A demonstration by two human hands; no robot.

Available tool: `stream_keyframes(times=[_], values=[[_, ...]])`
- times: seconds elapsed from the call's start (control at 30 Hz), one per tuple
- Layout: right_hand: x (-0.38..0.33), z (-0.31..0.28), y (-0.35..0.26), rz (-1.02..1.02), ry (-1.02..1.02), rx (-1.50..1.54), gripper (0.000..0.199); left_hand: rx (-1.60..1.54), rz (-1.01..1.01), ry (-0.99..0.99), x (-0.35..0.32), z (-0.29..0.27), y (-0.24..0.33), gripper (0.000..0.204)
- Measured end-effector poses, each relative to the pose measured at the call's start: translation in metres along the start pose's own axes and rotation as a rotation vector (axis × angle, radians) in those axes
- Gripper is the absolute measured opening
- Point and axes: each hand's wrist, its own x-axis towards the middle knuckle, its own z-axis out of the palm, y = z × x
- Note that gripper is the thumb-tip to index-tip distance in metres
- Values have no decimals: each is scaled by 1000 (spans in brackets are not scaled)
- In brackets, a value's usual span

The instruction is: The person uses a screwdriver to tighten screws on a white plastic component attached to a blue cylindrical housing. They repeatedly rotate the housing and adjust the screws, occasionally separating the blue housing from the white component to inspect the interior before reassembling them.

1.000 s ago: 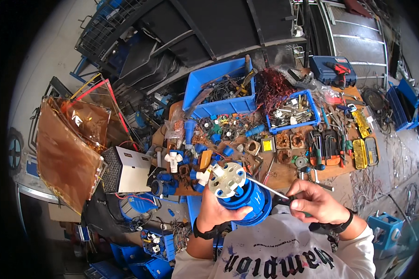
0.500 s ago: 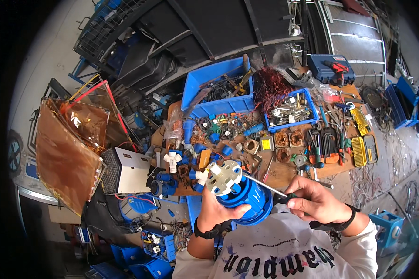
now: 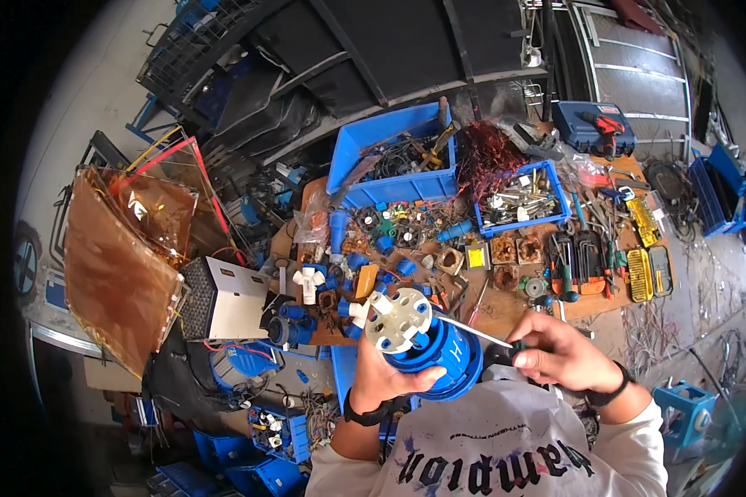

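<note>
My left hand [image 3: 381,379] is wrapped around a blue plastic cylindrical housing [image 3: 454,356], holding it tilted above the near edge of the workbench. On the housing's upper end sits a cream-coloured round plate [image 3: 403,321] with holes and a white stub. My right hand [image 3: 565,352] pinches the dark handle of a screwdriver [image 3: 477,330] between thumb and fingers. Its thin metal shaft runs left to the edge of the cream plate; the tip's exact contact is hard to make out.
A wooden workbench [image 3: 584,310] carries a large blue bin [image 3: 394,195] of cables, a blue tray [image 3: 522,222] of metal parts and scattered fittings. Hand tools and yellow bit cases [image 3: 639,272] lie at right. A white box [image 3: 236,300] and brown sheet panels [image 3: 116,273] stand left.
The fingers of my right hand have shifted slightly around the screwdriver handle. The housing and my left hand stay almost in place; the whole view has moved a little.
</note>
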Motion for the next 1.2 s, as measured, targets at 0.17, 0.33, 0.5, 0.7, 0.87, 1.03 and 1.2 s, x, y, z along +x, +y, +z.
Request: stream_keyframes(times=[0.17, 0.33, 0.5, 0.7, 0.87, 1.03, 1.2], values=[[-14, 16, -27, -287, 213, -808, 30, -62, 41, 51, -3, 12, 0, 87], [-20, 19, -26, -358, 268, -856, 31, -56, 35, 37, -5, 10, 2, 89], [-20, 20, -20, -488, 352, -1075, 32, 23, 52, 82, -8, 14, 7, 93], [-20, 23, -6, -519, 355, -943, 29, 106, 71, 47, -11, 15, 10, 90], [-21, 24, -12, -352, 266, -644, 25, 89, 6, 45, -18, 13, 8, 90], [-24, 19, -13, -80, 154, -165, 24, 115, 19, 48, -22, 12, 10, 90], [-20, -1, -15, 240, -51, 314, 25, 58, 45, 51, -22, 13, 12, 89]])
